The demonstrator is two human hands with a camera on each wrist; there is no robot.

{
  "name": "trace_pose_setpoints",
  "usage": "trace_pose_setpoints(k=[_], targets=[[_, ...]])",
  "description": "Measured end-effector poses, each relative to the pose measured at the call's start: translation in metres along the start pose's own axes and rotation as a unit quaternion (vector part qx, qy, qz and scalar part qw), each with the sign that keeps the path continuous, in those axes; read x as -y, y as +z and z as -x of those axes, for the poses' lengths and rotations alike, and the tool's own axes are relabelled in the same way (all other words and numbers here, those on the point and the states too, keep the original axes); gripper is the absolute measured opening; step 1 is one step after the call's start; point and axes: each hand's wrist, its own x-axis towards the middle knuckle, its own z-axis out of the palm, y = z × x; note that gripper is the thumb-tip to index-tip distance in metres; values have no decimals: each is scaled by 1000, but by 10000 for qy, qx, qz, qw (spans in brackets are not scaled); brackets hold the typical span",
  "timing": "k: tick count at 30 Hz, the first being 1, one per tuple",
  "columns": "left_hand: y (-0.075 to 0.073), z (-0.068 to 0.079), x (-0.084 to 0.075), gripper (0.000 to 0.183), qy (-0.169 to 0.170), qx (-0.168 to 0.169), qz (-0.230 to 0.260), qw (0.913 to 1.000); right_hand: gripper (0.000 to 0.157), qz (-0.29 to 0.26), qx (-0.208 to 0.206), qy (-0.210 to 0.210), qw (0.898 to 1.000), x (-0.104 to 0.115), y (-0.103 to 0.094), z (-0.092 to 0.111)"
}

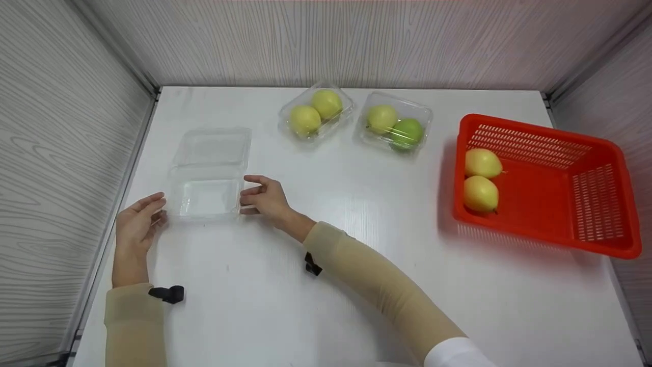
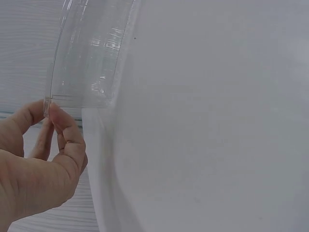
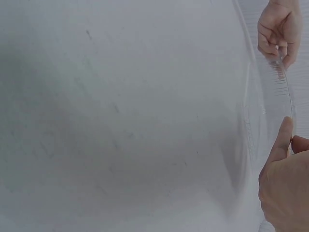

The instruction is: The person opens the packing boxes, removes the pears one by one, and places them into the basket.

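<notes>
A clear plastic clamshell box (image 1: 209, 198) lies unfolded, its lid (image 1: 213, 145) laid back toward the rear wall and nothing inside. My left hand (image 1: 137, 224) pinches its left rim between thumb and fingers, which the left wrist view shows close up at a corner of the box (image 2: 87, 63). On the opposite side, my right hand (image 1: 267, 201) grips the right rim, with the thumb and index finger on either side of the edge. The right wrist view catches both hands on the clear plastic (image 3: 275, 101).
Two closed clear boxes stand at the back: one (image 1: 342, 120) with two yellow-green pears, another (image 1: 422, 113) with one yellow-green and one green fruit. To the right, a red plastic basket (image 1: 535, 204) holds two yellow pears (image 1: 480, 194) along its left side. Wood-grain walls enclose the white table.
</notes>
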Motion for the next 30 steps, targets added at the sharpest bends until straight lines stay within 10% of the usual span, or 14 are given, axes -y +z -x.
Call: trace_pose_setpoints(k=[30], targets=[[-5,5,-1,29,319,-721,161,9968,57,721,120,-149,9972,2,-15,0]])
